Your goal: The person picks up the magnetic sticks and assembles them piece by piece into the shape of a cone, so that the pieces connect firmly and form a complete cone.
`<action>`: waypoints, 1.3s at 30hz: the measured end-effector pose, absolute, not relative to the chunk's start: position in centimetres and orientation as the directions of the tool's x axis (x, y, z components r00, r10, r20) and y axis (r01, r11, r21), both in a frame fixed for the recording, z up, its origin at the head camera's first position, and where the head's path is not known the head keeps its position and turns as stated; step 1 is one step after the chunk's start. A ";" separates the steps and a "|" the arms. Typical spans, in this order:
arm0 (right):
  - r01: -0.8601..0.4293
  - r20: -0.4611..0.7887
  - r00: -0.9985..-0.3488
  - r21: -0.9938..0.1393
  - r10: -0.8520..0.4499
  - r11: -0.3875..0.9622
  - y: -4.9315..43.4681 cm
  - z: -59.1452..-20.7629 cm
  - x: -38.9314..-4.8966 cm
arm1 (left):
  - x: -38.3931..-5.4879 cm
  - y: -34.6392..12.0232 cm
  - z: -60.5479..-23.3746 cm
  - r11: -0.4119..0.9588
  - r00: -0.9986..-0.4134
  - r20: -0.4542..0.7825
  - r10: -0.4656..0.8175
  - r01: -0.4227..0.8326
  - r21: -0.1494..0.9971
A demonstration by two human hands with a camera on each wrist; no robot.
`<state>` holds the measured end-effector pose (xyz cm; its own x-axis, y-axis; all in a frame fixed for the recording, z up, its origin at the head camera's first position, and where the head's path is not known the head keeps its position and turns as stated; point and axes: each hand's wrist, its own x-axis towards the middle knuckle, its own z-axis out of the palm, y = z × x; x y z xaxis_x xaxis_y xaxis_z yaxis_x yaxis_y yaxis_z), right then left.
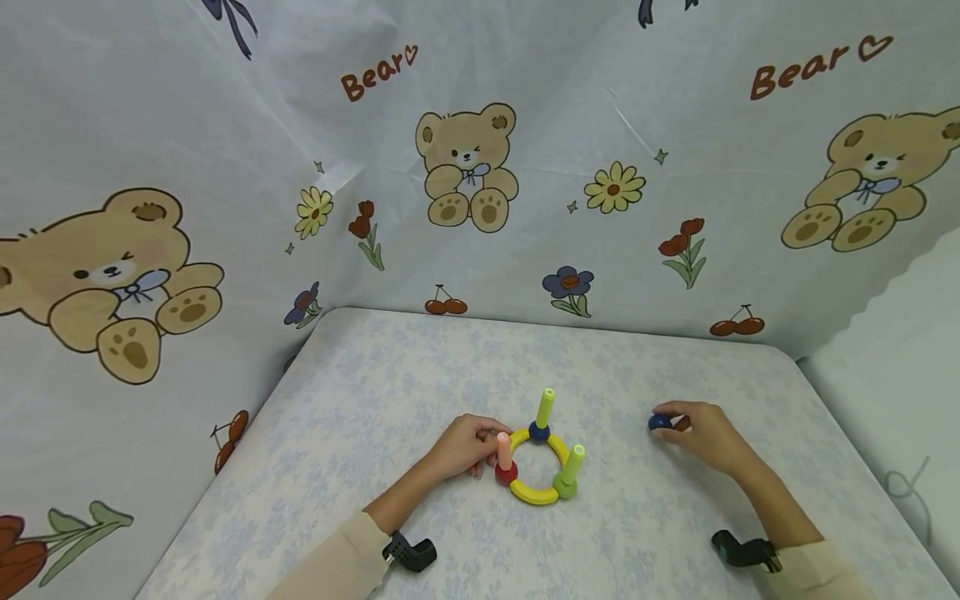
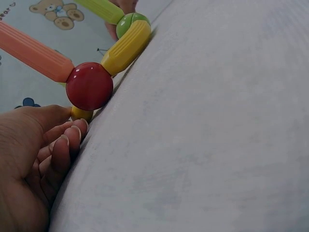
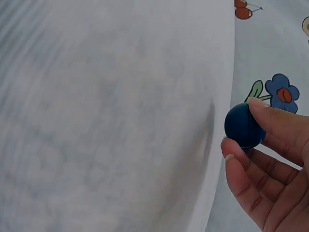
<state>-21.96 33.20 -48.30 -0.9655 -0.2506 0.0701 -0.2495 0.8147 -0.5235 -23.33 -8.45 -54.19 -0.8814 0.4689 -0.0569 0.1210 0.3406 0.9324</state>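
On the table stands a toy ring of yellow curved sticks point(image 1: 534, 495) joined by a red ball point(image 1: 506, 473), a dark blue ball point(image 1: 538, 432) and a green ball point(image 1: 566, 486). An orange-pink stick point(image 1: 504, 450) rises from the red ball, and lime-green sticks point(image 1: 546, 407) from the other two. At the ring's left side my left hand point(image 1: 467, 446) pinches a yellow curved stick point(image 2: 82, 113) just behind the red ball. Away to the right, my right hand point(image 1: 705, 432) holds a loose blue ball point(image 3: 242, 126) between thumb and fingers.
The table point(image 1: 360, 392) has a pale, blue-mottled cover. A hanging cloth point(image 1: 555, 92) printed with bears and flowers stands behind it and along its left side. Each wrist carries a black camera point(image 1: 411, 552). A thin cord point(image 1: 911, 492) lies beyond the right edge.
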 end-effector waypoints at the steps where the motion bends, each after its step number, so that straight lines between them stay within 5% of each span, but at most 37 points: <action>1: -0.261 0.084 -0.963 -0.522 -0.255 0.812 33.0 -48.2 -21.9 | -23.3 -8.5 -54.2 0.340 -0.882 -0.056 0.469 0.122 0.932; 12: -0.346 0.224 -0.937 -0.506 -0.267 0.790 31.0 -47.2 -21.2 | -23.3 -8.4 -54.1 0.338 -0.884 -0.054 0.465 0.120 0.933; 39: -0.370 0.288 -0.925 -0.543 -0.247 0.754 25.7 -44.3 -20.8 | -23.2 -8.4 -54.4 0.353 -0.883 -0.029 0.469 0.158 0.922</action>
